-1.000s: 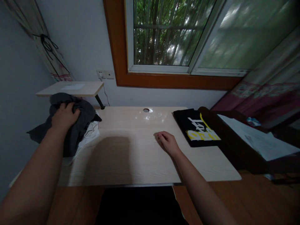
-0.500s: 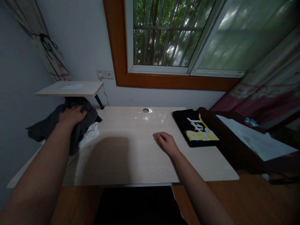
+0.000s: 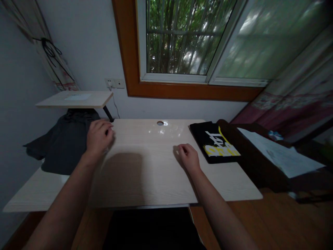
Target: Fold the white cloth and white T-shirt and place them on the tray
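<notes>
My left hand [image 3: 99, 137] is over the left part of the pale wooden desk [image 3: 153, 173], just right of a dark grey garment [image 3: 69, 139]. Its fingers are curled in; whatever may be in them is hidden. The garment lies partly beneath a raised shelf [image 3: 75, 100], its left end spread toward the wall. A small bit of something white [image 3: 64, 178] peeks out under its lower edge. My right hand [image 3: 189, 158] rests on the desk with fingers curled closed and nothing visible in them. Beside it, to the right, lies a folded black garment [image 3: 214, 144] with white and yellow print.
A round cable hole [image 3: 160, 123] is near the desk's back edge. Behind are a wall socket [image 3: 114, 83] with a cord and an orange-framed window [image 3: 187, 91]. Right of the desk, a white sheet [image 3: 278, 152] lies on dark furniture.
My left hand has come off the grey garment and moved right. The garment now lies flatter and farther left, and the white cloth beside it is mostly out of sight. My right hand has barely shifted.
</notes>
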Motion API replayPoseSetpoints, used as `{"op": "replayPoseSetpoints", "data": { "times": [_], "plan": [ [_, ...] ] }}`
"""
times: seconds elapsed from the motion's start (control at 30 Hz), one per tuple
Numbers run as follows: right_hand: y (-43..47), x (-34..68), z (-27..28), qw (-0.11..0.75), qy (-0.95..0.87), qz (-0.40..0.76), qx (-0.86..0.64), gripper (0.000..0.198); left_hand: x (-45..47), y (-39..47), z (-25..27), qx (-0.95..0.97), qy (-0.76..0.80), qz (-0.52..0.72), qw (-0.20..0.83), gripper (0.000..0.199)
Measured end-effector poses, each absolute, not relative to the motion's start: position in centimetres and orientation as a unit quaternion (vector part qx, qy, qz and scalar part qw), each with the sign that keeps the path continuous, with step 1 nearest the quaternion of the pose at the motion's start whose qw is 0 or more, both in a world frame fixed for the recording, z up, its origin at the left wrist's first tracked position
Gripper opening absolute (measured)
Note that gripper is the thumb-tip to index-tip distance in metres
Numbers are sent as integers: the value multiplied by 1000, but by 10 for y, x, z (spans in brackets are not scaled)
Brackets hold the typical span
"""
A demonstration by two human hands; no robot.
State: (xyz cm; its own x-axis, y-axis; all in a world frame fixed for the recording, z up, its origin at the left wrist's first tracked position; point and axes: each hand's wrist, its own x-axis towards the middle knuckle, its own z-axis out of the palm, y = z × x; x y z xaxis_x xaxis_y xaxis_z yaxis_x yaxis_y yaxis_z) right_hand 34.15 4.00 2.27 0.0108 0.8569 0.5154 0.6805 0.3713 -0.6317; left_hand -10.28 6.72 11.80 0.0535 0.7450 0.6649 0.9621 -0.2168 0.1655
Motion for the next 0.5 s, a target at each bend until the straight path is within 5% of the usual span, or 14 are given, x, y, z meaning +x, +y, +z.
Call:
{"op": "replayPoseSetpoints", "data": {
  "times": [0.17,0.5],
  "plan": [
    [41,370,37,423,-657,-75,-620,31,-65,80,66,-748,-566,-337,85,26],
    [42,427,22,206,-628,-212,-720,55,-61,82,-1,-748,-564,-347,39,32]
  ]
}}
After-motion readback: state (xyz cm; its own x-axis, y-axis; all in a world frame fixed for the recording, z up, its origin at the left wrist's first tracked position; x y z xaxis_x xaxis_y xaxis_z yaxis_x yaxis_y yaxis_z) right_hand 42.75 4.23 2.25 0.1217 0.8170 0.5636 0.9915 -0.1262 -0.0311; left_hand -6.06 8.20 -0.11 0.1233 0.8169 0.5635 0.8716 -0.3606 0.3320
